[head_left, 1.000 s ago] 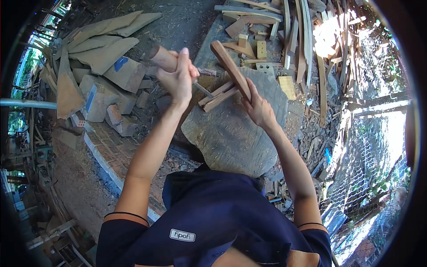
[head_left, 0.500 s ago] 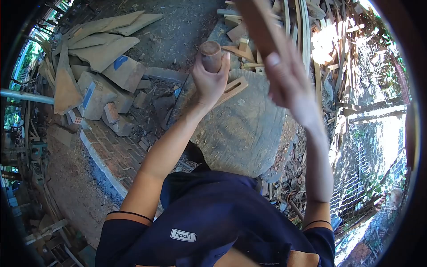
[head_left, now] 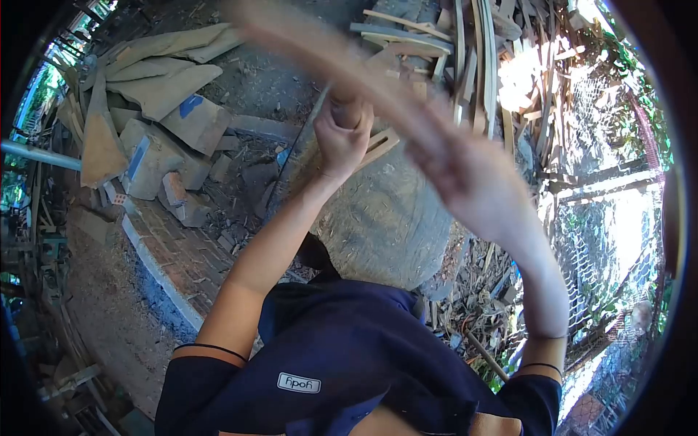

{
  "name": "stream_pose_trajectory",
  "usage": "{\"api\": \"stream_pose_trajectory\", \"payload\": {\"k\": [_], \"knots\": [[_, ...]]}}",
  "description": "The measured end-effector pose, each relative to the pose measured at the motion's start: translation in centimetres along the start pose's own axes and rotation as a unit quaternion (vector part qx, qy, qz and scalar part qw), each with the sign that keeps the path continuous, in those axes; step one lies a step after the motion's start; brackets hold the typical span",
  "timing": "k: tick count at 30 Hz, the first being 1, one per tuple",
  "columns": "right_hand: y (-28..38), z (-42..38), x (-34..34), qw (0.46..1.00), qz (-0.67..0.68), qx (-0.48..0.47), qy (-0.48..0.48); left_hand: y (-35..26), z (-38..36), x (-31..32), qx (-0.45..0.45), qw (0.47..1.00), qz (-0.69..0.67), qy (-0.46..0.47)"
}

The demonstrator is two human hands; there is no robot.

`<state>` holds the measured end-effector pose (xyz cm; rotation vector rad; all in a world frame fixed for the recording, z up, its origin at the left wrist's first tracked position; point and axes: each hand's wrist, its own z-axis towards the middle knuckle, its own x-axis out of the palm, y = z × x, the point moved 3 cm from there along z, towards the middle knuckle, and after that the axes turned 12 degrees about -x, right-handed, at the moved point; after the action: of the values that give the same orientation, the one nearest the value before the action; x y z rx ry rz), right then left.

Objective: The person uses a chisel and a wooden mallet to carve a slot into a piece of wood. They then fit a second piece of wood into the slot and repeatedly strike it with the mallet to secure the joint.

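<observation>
Right, left hand (head_left: 342, 142) clenched round chisel handle (head_left: 347, 110) at slab's (head_left: 385, 218) far edge, over slotted wood (head_left: 378, 145). Right hand (head_left: 472, 182) grips blurred stick (head_left: 320, 43), raised. Stick looks stiff, light; hold near end.

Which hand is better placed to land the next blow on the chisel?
Right. The right hand is raised with the wooden mallet; the left hand grips the chisel handle upright on the slotted wood piece.

Small white patch (head_left: 299, 383) on the dark blue shirt (head_left: 363, 363) reads approx. "hpoh" (upside down here).
</observation>
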<state>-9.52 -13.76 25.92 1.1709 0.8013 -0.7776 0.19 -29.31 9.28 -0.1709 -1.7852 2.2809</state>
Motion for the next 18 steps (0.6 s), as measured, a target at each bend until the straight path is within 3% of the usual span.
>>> {"api": "stream_pose_trajectory", "payload": {"k": [3,5,7,8,10,12,14,18], "knots": [[-2.7,0.5,0.5,0.996,0.078,-0.021,0.023,-0.7,-0.5,-0.3,0.059,0.997,-0.050,-0.019],[-3.2,0.3,1.4,0.984,0.171,0.035,-0.029,0.0,-0.8,-0.8,0.023,0.999,-0.034,-0.005],[-5.8,0.7,4.5,0.982,0.167,0.089,-0.023,0.1,-0.7,-0.9,-0.005,1.000,-0.023,0.015],[-7.7,0.6,6.7,0.976,0.164,0.143,-0.019,-0.2,-1.1,-1.1,0.019,1.000,-0.017,0.018],[-11.6,0.4,12.1,0.981,0.105,0.165,0.018,-1.1,-1.7,-1.3,0.046,0.998,-0.010,0.029],[-13.9,-0.2,15.7,0.980,0.077,0.179,0.042,-2.0,-2.3,-2.2,-0.009,0.992,-0.126,0.011],[-14.6,-0.8,17.6,0.978,0.053,0.187,0.079,-1.2,-2.6,-4.0,-0.003,0.991,-0.136,0.019],[-14.9,-0.5,18.9,0.973,0.077,0.214,0.047,0.6,-3.3,-8.4,-0.095,0.967,-0.231,-0.048]]}}
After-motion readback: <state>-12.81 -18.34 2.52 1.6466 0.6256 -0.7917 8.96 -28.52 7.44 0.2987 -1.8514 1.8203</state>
